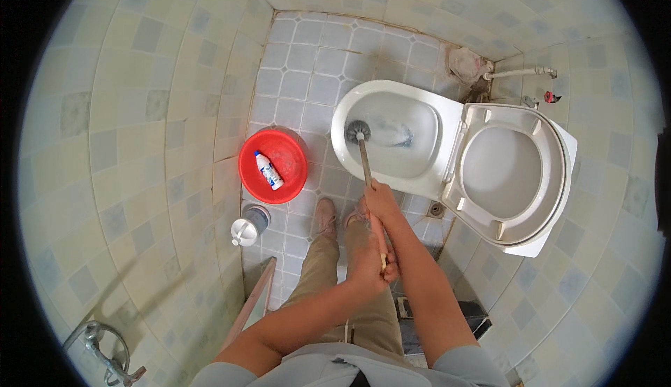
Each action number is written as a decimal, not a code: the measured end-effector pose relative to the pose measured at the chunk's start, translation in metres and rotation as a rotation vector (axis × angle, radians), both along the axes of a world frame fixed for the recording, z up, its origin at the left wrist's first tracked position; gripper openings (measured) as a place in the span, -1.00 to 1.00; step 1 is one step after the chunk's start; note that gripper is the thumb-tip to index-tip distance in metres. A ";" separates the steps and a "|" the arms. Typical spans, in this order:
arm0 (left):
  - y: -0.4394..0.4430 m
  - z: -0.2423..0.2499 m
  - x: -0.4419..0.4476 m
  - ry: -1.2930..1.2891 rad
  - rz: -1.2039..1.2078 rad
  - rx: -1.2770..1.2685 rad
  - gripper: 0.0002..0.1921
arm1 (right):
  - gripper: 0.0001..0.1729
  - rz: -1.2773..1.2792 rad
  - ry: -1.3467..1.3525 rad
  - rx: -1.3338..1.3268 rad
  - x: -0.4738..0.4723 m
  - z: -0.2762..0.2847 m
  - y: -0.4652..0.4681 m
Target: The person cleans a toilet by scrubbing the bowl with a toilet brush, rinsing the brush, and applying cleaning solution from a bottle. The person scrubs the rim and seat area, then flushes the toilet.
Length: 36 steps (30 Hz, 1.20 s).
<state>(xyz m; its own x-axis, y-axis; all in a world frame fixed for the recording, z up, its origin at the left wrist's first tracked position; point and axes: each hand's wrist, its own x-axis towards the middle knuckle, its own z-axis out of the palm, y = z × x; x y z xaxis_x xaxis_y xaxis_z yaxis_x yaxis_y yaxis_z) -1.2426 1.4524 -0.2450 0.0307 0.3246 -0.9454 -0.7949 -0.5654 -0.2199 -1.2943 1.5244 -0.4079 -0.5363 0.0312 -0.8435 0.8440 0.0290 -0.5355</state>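
Observation:
A long-handled toilet brush [365, 160] slants down into the open white toilet bowl [339, 101]. Its round dark bristle head lies against the inner wall near the bowl's front, left of the water. My right hand [381, 202] is closed around the middle of the handle, just outside the rim. Lower down, my left hand [373, 266] grips the handle near its end, where a yellowish tip shows. Seat and lid [553, 177] are both raised against the cistern.
On the floor at left stands a red plastic basin [296, 159] holding a white bottle with a blue cap [268, 171]. A white-lidded container [247, 231] is below it. A floor drain [436, 209] lies near the toilet's base. A red-handled valve [550, 97] projects from the tiled wall.

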 end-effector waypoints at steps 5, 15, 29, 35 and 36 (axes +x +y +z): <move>-0.002 -0.022 0.033 0.030 -0.250 0.107 -0.66 | -0.71 0.121 0.038 0.290 0.046 -0.024 0.030; -0.011 -0.082 0.060 0.420 -0.412 0.356 -0.62 | -0.40 0.442 -0.094 0.550 0.062 -0.117 0.096; -0.237 -0.166 0.127 0.223 0.043 -0.327 -0.78 | -0.55 0.727 0.565 1.136 0.056 -0.033 0.022; -0.344 -0.180 0.181 0.182 0.115 -0.427 -0.81 | -0.65 0.776 0.781 0.592 0.079 -0.057 -0.144; -0.360 -0.184 0.189 0.169 0.109 -0.461 -0.81 | -0.61 0.793 0.767 0.476 0.084 -0.074 -0.181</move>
